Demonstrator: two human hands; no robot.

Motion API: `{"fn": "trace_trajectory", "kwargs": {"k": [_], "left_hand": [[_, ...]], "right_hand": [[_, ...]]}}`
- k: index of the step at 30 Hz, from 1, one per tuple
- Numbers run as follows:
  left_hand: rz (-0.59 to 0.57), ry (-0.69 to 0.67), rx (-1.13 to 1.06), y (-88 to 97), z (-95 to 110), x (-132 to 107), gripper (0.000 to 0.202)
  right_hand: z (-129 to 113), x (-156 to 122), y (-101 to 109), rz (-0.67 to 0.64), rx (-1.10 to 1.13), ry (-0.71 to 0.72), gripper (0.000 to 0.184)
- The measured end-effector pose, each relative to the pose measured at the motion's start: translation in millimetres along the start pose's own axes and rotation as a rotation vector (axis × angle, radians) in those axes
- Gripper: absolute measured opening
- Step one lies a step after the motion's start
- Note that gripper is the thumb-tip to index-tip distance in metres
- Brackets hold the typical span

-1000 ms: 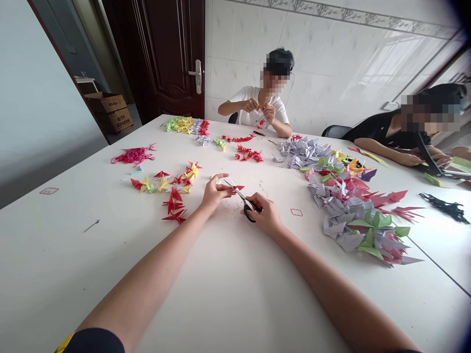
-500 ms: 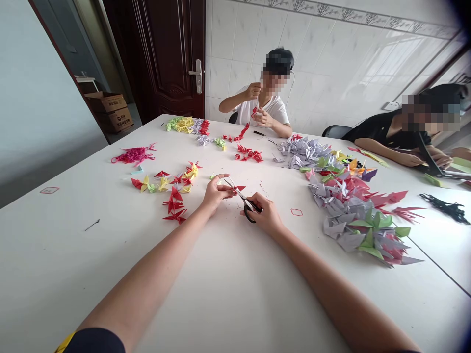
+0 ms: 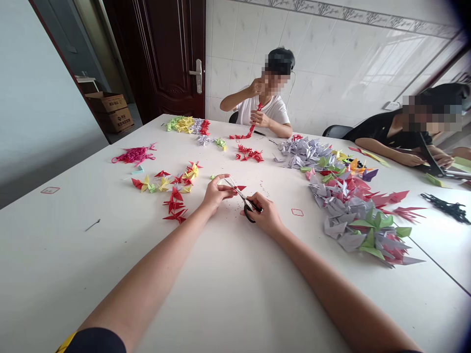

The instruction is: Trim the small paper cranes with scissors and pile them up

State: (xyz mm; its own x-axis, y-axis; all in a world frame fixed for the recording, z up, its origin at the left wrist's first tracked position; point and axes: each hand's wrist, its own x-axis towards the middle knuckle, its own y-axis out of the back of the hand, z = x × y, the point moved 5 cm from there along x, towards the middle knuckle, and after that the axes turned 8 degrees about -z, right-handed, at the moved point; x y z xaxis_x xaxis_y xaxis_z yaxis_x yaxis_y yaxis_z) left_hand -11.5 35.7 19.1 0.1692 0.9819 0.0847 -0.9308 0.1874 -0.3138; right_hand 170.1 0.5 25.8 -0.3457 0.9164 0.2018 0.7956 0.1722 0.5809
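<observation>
Your left hand (image 3: 215, 193) pinched a small red paper crane (image 3: 239, 188) between thumb and fingertips near the middle of the white table (image 3: 228, 294). Your right hand (image 3: 268, 216), at its 4 o'clock, had fingers curled through the black handles of the scissors (image 3: 243, 198), blades pointing toward 10 o'clock at the crane. Bare tabletop lay open from 5 to 8 o'clock down to the near edge, while a row of cranes (image 3: 172, 189) sat close at 9 o'clock and a paper pile (image 3: 353, 215) crowded 3 o'clock.
</observation>
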Motion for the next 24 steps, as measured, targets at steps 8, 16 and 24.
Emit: {"fn": "trace_trajectory", "kwargs": {"k": [8, 16, 24], "left_hand": [[-0.023, 0.010, -0.013, -0.2, -2.1, 0.4, 0.070], [-0.014, 0.012, -0.022, 0.5, -1.7, 0.4, 0.070], [-0.033, 0.017, 0.003, -2.4, 0.0, -1.1, 0.071]], "right_hand": [[-1.1, 0.2, 1.0, 0.009, -0.018, -0.008, 0.030], [-1.7, 0.1, 1.2, 0.017, -0.027, -0.013, 0.030], [-0.8, 0.4, 0.3, 0.019, -0.061, 0.013, 0.032]]}}
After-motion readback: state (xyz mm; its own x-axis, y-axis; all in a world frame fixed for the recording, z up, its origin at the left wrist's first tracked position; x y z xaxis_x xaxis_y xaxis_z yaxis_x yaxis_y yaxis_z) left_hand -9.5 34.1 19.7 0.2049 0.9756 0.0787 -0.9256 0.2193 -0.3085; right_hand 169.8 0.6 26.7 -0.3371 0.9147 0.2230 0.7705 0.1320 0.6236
